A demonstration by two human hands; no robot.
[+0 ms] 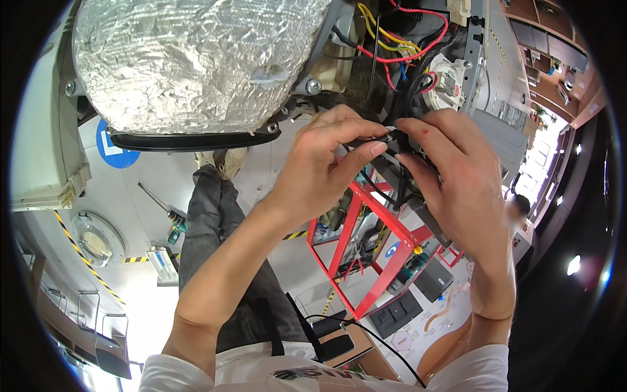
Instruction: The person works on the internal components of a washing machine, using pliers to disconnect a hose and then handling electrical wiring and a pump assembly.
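Here, at upper centre-right of the frame, the left hand [320, 158] and right hand [460, 166] pinch a dark cable [393, 138] between their fingers [369, 153]; facing grips seemingly steady it below the coloured wires [379, 60].

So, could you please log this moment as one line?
left hand: pinching small dark part; right hand: at same part; upper left: foil-covered housing

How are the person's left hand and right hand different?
The left hand points its fingers right; the right hand points left. The left hand's thumb and index fingertip sit closer together than the right hand's. The right hand has a small red mark; I see none on the left hand. Both are bare and hold dark wiring.
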